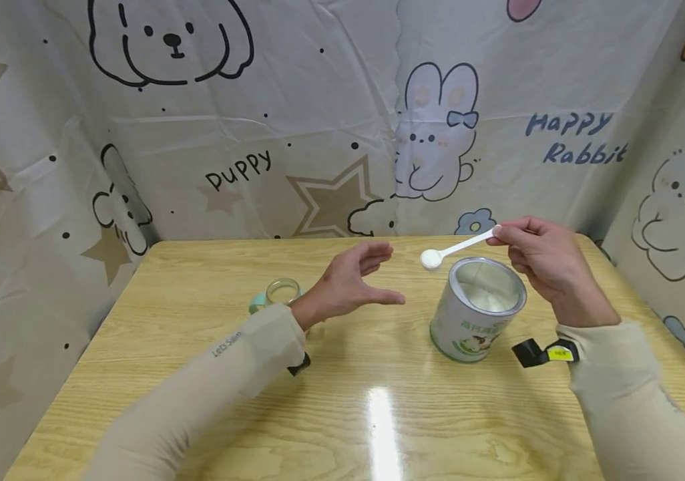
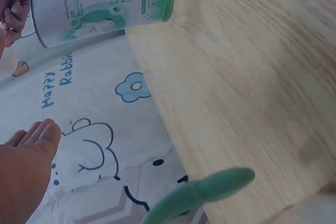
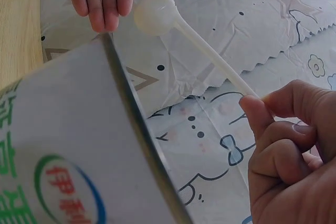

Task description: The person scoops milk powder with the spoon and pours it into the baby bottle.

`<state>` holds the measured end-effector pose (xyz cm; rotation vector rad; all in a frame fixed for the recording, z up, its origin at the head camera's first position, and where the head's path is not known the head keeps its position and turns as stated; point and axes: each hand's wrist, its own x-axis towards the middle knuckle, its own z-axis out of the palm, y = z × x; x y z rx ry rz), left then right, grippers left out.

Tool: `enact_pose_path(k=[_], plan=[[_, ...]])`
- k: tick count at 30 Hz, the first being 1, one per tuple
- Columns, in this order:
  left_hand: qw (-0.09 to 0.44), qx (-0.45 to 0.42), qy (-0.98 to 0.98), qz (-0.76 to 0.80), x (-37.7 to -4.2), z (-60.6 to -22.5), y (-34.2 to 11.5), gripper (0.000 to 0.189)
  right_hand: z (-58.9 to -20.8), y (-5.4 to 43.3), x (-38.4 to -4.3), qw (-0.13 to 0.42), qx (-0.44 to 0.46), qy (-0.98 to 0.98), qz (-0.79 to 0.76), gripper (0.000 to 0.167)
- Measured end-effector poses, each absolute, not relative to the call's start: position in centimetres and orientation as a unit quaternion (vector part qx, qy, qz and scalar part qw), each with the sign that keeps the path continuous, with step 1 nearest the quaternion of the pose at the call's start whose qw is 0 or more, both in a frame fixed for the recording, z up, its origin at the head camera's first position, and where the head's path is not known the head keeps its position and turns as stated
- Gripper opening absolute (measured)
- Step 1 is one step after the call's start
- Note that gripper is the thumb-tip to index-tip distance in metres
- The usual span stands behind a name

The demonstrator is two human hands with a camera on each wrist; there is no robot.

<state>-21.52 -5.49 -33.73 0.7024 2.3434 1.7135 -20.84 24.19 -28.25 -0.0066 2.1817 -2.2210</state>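
Observation:
My right hand [image 1: 549, 264] pinches the end of a long white measuring scoop [image 1: 463, 246] between thumb and index finger. White powder fills the bowl of the scoop, which is held above the left side of the rim of an open milk powder can [image 1: 477, 310]. Pale powder shows inside the can; its white and green label appears in both wrist views. To the left of the can, my left hand [image 1: 354, 280] is in the air with fingers straight and thumb spread apart, holding nothing. Behind the left wrist stands a glass cup [image 1: 283, 291], partly hidden, with a mint-green handle [image 2: 210, 187].
Everything stands on a light wood-grain table [image 1: 156, 294]. A pale cloth [image 1: 318, 100] printed with cartoon animals hangs along the table's back edge and at both sides. Straps with small black devices sit at both wrists.

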Motion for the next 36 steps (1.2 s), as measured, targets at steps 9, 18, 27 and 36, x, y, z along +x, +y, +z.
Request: enact_pose_path(k=[9,18,27,36], plan=[[0.078,0.235,0.787,0.565,-21.6,-33.1,-6.5,0.082,-28.0,22.7,-21.3,0.013,-0.006,0.698,-0.716,0.012],[0.066,0.229,0.786,0.57,-21.8,-32.7,-7.9,0.081,-27.8,21.5,-21.7,0.012,-0.009,0.692,-0.722,0.011],[0.065,0.22,0.784,0.576,-21.6,-32.6,-9.6,0.082,-28.0,20.1,-22.0,0.013,-0.023,0.683,-0.729,0.014],[0.062,0.221,0.79,0.569,-21.4,-32.3,-11.0,0.081,-28.0,18.6,-22.1,0.014,-0.025,0.691,-0.723,0.012]])
